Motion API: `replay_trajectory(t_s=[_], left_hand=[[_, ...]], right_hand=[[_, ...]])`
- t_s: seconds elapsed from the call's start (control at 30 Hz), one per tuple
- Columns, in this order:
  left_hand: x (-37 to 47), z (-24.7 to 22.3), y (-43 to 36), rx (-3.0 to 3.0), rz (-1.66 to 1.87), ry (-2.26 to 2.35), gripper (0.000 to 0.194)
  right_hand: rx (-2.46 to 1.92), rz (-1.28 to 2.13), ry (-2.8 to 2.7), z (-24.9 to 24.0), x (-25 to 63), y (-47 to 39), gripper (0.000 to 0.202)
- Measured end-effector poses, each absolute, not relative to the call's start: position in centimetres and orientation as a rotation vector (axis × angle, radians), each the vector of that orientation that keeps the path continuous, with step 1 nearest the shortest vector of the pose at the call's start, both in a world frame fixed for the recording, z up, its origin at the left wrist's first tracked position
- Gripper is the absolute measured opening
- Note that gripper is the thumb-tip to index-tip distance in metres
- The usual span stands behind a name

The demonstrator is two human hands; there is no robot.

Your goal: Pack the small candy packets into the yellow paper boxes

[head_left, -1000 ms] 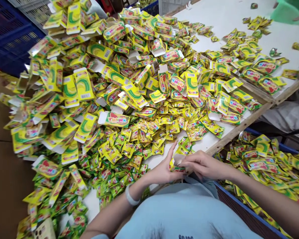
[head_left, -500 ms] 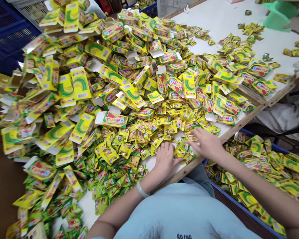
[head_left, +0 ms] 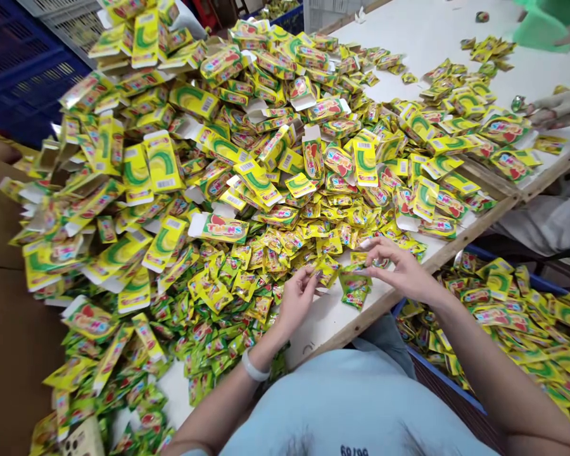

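My left hand pinches a small yellow candy packet at its left edge, at the front of the pile. My right hand has its thumb and fingers closed on a green packet, close to the table's wooden edge. Other green packets lie just below its fingertips. Yellow packets and green packets lie loose around my left hand. Behind them rises a big heap of flat yellow boxes, many with open flaps.
A blue crate full of yellow boxes stands below the table edge on the right. Another person's gloved hand reaches in at the right. Blue crates stand at the upper left, above brown cardboard.
My left hand has risen from the table and pinches a yellow packet. My right hand has closed on a green packet. The other person's gloved hand has reached toward the small packets.
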State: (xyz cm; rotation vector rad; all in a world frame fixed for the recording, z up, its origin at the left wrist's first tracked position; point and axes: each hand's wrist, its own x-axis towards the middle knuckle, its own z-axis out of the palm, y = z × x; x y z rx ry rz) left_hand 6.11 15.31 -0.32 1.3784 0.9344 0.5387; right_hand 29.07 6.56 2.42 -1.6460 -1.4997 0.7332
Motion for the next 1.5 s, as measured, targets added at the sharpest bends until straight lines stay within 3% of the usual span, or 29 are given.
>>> replay_trajectory(t_s=[0.33,0.47,0.67,0.8,0.87,1.0,1.1,1.2,1.3,1.37,1.5], left_hand=[[6.9,2.4,14.2,1.257,0.511,0.844,0.043],[7.3,2.4,14.8,1.239,0.490,0.847,0.047],[7.1,3.8,16.2,1.401,0.204,0.702,0.048],[6.8,4.4,16.3,1.515,0.144,0.646,0.045],[6.7,4.3,16.1,1.571,0.159,0.628,0.047],[6.5,4.1,15.7,1.773,0.143,0.661,0.052],[6.8,5.0,15.9,1.996,0.149,0.613,0.054],[7.6,7.3,18.8,2.233,0.042,0.503,0.060],[8.1,10.2,25.3,2.632,0.092,0.638,0.043],[8.3,11.5,30.7,2.961,0.198,0.775,0.044],[8.3,11.7,38.4,3.254,-0.006,0.793,0.044]], right_hand=[[-1.490,0.924,-1.524,3.2,26.1,9.0,0.010],[-1.560,0.727,-1.657,2.9,26.2,8.8,0.013],[-1.601,0.265,-2.391,4.0,26.5,8.4,0.022],[-1.460,0.160,-2.385,3.6,26.6,8.6,0.016],[-1.482,0.212,-2.138,2.7,26.5,8.5,0.007],[-1.471,0.666,-1.500,0.9,25.4,7.9,0.045],[-1.336,1.009,-1.332,0.3,24.2,7.3,0.033],[-1.409,0.974,-1.297,0.3,24.1,6.6,0.028],[-1.612,0.623,-1.532,-0.2,25.3,5.9,0.022],[-1.778,0.412,-1.779,-0.9,25.9,5.4,0.019],[-2.018,0.288,-2.073,-2.0,25.8,5.0,0.015]])
